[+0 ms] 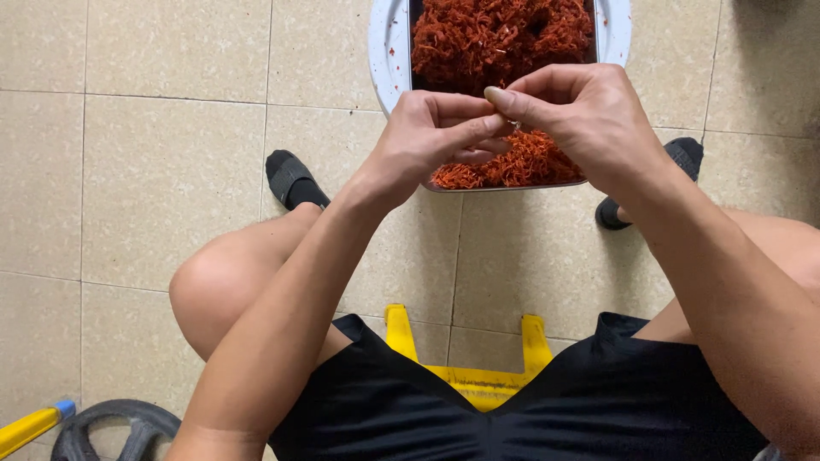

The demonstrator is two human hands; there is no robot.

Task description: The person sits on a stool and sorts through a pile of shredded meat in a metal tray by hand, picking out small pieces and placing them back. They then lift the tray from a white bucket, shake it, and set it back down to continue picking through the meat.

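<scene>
Left hand point(431, 137) pinched shut on small pale piece point(515, 125) | right hand point(572, 115) pinched same piece | I noted both above tray point(389, 51) of red shreds point(500, 38), near edge.

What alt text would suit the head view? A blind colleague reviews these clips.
Seen from above, a seated person's left hand and right hand pinch a tiny pale piece together over a tray of shredded red-orange strands. The tray rests on a white round basin on a tiled floor.
</scene>
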